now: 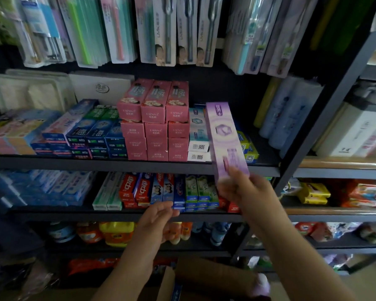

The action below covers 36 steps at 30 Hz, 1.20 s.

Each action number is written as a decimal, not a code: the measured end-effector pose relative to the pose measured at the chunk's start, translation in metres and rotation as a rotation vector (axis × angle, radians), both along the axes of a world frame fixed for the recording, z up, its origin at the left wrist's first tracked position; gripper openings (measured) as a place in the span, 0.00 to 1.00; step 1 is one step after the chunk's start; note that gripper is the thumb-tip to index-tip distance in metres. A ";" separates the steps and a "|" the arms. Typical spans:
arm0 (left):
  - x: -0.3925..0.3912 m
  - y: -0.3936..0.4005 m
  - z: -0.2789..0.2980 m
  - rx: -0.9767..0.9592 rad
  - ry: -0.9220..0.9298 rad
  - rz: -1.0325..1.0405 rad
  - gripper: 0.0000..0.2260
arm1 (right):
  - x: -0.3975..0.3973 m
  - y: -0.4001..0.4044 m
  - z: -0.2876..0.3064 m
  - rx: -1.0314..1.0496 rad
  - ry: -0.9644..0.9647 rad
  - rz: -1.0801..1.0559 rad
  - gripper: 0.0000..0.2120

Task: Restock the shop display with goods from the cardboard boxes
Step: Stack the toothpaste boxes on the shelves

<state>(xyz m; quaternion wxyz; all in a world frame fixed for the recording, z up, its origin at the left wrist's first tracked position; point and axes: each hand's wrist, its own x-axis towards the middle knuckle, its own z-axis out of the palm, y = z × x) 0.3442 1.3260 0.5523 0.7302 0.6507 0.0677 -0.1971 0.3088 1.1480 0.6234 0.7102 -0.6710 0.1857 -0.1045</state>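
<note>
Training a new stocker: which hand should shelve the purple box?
Right. The right hand already grips the purple box by its lower end, raised at the middle shelf beside the white boxes. The left hand is empty and lower.

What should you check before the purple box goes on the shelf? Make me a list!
1. Right hand grips the purple box at its near end: ok.
2. Left hand free to help: ok, open and holding nothing.
3. Room on the shelf right of the pink boxes: cannot tell, the purple box hides it.
4. Matching boxes there: cannot tell.
5. Pink boxes stacked straight: ok.
</note>
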 end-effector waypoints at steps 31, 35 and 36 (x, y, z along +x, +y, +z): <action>-0.001 0.033 -0.049 0.220 -0.001 0.071 0.05 | 0.052 -0.019 -0.022 -0.631 -0.097 -0.136 0.09; -0.010 0.039 -0.091 0.272 0.030 0.057 0.04 | -0.015 -0.032 -0.092 -0.544 0.018 -0.158 0.06; -0.014 0.039 -0.102 0.287 0.046 0.050 0.05 | -0.029 -0.035 -0.114 -0.519 0.073 -0.170 0.06</action>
